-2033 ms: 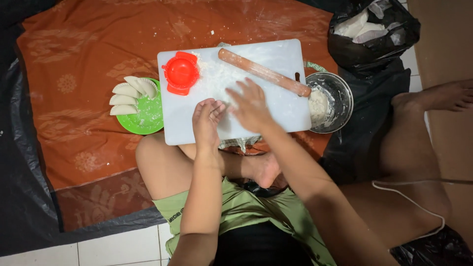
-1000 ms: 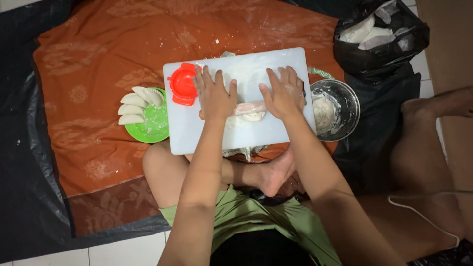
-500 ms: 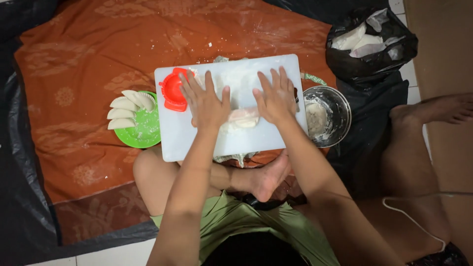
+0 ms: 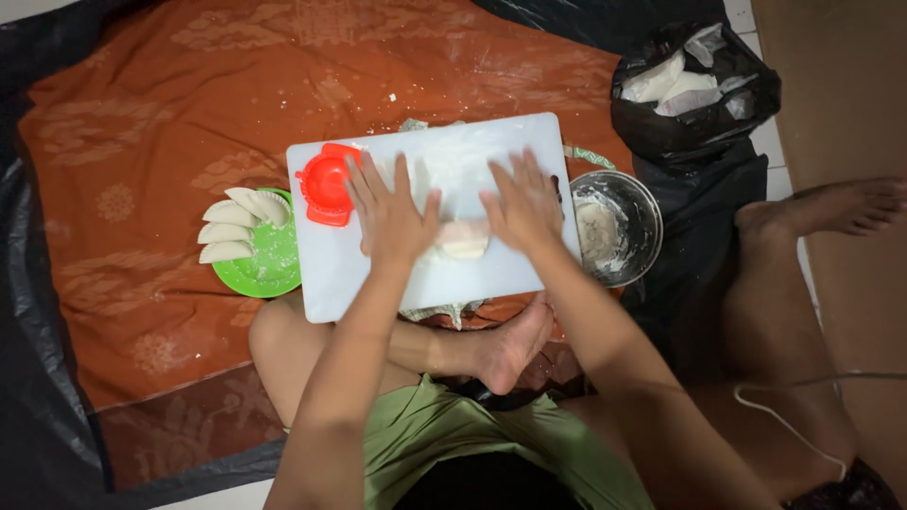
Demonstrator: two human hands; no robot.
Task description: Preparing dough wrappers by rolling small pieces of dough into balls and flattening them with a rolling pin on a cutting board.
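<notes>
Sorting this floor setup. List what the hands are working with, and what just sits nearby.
In use: left hand and right hand pressing on the pale dough, on the white board.

Sitting nearby: red mould, green plate of folded dumplings, metal bowl, black bag.

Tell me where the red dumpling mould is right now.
The red dumpling mould sits on the white cutting board's upper left corner, just beside the left hand and right of the green plate.
</notes>
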